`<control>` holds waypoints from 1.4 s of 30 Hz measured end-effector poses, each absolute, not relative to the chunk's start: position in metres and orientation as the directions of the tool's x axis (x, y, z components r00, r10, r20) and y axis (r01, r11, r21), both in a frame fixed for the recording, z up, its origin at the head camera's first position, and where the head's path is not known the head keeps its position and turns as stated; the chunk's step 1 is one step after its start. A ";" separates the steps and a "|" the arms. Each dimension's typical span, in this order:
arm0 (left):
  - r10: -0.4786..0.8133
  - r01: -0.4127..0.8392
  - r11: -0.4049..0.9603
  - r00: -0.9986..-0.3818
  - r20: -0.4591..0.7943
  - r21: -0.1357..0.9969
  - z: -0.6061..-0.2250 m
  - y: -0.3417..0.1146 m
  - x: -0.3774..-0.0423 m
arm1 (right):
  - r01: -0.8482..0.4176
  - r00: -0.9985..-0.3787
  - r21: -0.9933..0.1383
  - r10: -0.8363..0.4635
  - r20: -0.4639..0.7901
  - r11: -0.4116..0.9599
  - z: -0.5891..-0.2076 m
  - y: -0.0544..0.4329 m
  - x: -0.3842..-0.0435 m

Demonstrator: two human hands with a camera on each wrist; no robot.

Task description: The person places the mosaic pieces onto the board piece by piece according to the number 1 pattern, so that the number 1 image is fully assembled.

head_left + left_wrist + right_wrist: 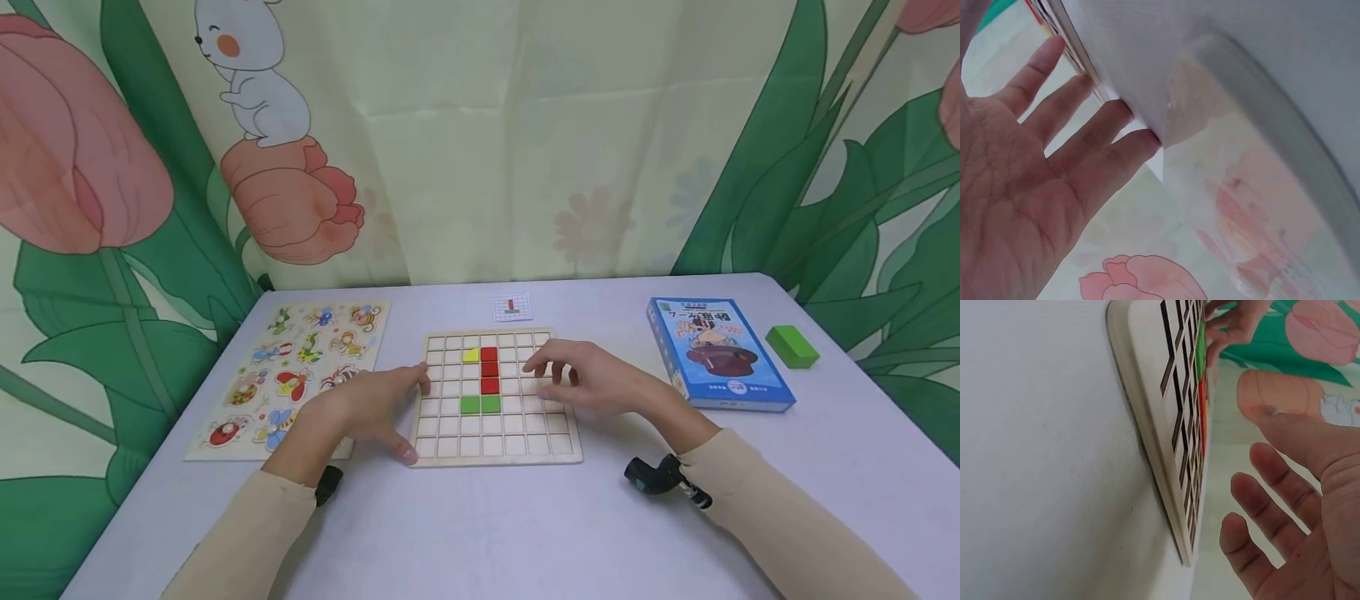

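A square wooden grid board (pixel 495 461) lies flat in front of me. On it stand a column of red squares (pixel 489 386), a yellow piece (pixel 471 356) left of the top one, and two green squares (pixel 470 405) below. My left hand (pixel 371 408) is spread at the board's left edge, thumb by the near corner and fingertips at the side. Over the right-hand columns hovers my right hand (pixel 596 379), fingers loosely bent. In the right wrist view, its fingers (pixel 1260 494) hold nothing and are apart from the board.
A small pattern card (pixel 512 307) lies behind the board. To the left is a wooden insect picture board (pixel 307 350), partly covered by my left hand. A blue box (pixel 720 358) and a green block (pixel 792 347) lie on the right. A printed curtain (pixel 525 167) hangs behind the table.
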State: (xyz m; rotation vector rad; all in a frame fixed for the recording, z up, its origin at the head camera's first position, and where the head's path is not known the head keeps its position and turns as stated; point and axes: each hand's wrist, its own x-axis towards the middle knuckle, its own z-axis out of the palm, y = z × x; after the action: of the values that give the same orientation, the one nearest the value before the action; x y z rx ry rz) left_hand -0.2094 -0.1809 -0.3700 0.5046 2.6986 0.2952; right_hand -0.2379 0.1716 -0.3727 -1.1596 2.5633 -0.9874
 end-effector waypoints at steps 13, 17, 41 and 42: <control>0.381 0.298 0.914 -0.865 -0.328 0.276 -0.369 -0.183 -0.209 | -0.593 -0.726 -0.617 -0.675 0.132 0.517 -0.381 0.191 -0.238; 0.369 0.285 0.918 -0.868 -0.332 0.275 -0.369 -0.183 -0.208 | -0.595 -0.728 -0.614 -0.671 0.138 0.519 -0.382 0.197 -0.239; 0.361 0.279 0.921 -0.873 -0.329 0.272 -0.370 -0.180 -0.209 | -0.603 -0.760 -0.567 -0.620 0.195 0.561 -0.384 0.236 -0.242; 0.363 0.281 0.921 -0.872 -0.329 0.271 -0.370 -0.180 -0.208 | -0.596 -0.768 -0.563 -0.612 0.189 0.573 -0.384 0.237 -0.242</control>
State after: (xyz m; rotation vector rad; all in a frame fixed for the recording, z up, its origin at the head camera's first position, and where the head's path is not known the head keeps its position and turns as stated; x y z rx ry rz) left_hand -0.2084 -0.1803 -0.3700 0.4710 2.7024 0.3036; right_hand -0.2419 0.2372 -0.3842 -1.0609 2.7618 -0.9736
